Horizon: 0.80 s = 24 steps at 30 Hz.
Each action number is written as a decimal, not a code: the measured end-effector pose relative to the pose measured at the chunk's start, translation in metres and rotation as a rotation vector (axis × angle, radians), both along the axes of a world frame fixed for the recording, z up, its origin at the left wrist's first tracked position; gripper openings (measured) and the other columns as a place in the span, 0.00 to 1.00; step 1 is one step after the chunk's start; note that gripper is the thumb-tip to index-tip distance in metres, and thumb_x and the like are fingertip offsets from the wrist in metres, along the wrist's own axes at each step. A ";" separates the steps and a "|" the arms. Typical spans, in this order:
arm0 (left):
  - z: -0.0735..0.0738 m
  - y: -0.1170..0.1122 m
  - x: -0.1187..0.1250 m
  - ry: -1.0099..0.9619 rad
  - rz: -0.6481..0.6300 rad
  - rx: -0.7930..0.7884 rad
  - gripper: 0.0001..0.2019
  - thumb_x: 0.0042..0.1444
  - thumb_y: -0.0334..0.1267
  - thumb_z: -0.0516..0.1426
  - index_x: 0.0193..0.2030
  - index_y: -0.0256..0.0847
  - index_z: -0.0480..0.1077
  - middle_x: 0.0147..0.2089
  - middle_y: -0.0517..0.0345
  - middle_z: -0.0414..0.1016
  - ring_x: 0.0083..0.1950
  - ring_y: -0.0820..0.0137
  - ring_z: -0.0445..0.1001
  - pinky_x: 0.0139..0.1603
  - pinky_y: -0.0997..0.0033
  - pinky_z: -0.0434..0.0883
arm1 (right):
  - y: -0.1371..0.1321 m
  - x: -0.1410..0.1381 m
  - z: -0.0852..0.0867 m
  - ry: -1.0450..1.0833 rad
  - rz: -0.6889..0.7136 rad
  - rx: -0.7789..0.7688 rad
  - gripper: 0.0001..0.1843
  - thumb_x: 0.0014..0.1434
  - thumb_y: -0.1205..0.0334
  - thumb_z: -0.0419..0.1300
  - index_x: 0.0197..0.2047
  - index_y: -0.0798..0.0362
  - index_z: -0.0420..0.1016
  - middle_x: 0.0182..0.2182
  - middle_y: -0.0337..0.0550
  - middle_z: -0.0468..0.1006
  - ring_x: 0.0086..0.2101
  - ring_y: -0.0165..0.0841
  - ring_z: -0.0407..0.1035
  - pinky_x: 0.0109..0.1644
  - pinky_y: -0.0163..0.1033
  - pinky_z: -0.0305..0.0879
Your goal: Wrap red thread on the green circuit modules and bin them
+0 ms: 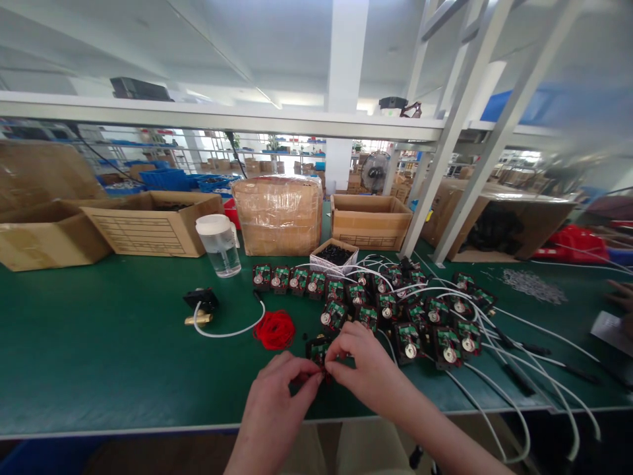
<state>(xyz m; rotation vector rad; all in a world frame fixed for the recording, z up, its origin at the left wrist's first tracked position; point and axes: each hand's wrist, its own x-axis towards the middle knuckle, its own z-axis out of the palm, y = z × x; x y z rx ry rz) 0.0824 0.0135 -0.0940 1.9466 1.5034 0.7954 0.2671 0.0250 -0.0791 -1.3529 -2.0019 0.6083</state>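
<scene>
Close to the front edge of the green table, both my hands meet at a black housing with a green circuit board (316, 348). My left hand (284, 399) pinches at its near side, thumb against finger. From the right, my right hand (359, 361) also pinches there, its fingertips almost touching the left ones. Whatever is between the fingers is too small to make out; a trace of red shows beside them. A bundle of red wire (275, 330) lies just behind my left hand. Several similar circuit-board units (388, 307) spread out behind and right of my right hand.
One unit with a brass fitting (199, 319) and white cable lies at left, near a plastic jug (219, 245). A small box of black parts (336, 256) stands before cardboard boxes (277, 216). White cables (537, 369) trail over the front edge. Another person's hand (620, 293) shows far right.
</scene>
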 end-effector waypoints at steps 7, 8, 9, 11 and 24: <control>0.004 0.005 -0.007 0.041 -0.018 -0.020 0.08 0.57 0.39 0.57 0.35 0.46 0.80 0.35 0.58 0.79 0.39 0.64 0.77 0.41 0.66 0.70 | 0.003 0.002 -0.005 -0.019 -0.021 -0.007 0.11 0.52 0.78 0.66 0.28 0.53 0.76 0.33 0.37 0.70 0.41 0.35 0.66 0.48 0.42 0.58; 0.004 0.006 -0.008 0.045 -0.019 -0.022 0.08 0.57 0.39 0.57 0.35 0.47 0.80 0.35 0.58 0.79 0.39 0.64 0.78 0.42 0.66 0.70 | 0.004 0.002 -0.006 -0.020 -0.023 -0.005 0.10 0.53 0.78 0.66 0.28 0.53 0.76 0.33 0.37 0.70 0.41 0.35 0.66 0.49 0.42 0.58; 0.005 0.006 -0.008 0.049 -0.022 -0.024 0.09 0.57 0.39 0.57 0.35 0.47 0.80 0.36 0.58 0.79 0.40 0.64 0.78 0.42 0.66 0.70 | 0.004 0.002 -0.007 -0.020 -0.024 0.000 0.10 0.53 0.78 0.66 0.28 0.53 0.76 0.33 0.37 0.70 0.40 0.35 0.66 0.49 0.42 0.58; 0.006 0.007 -0.008 0.048 -0.026 -0.026 0.09 0.57 0.39 0.57 0.34 0.47 0.80 0.36 0.58 0.79 0.40 0.63 0.78 0.43 0.66 0.70 | 0.006 0.002 -0.007 -0.018 -0.027 0.007 0.10 0.53 0.78 0.66 0.28 0.53 0.76 0.33 0.37 0.70 0.40 0.34 0.66 0.48 0.42 0.58; 0.014 0.014 -0.007 -0.005 0.014 0.023 0.10 0.57 0.40 0.56 0.36 0.49 0.80 0.38 0.59 0.83 0.41 0.63 0.79 0.44 0.66 0.72 | 0.010 0.001 -0.002 -0.041 -0.045 0.031 0.10 0.54 0.77 0.67 0.29 0.52 0.75 0.34 0.37 0.72 0.42 0.36 0.66 0.48 0.42 0.56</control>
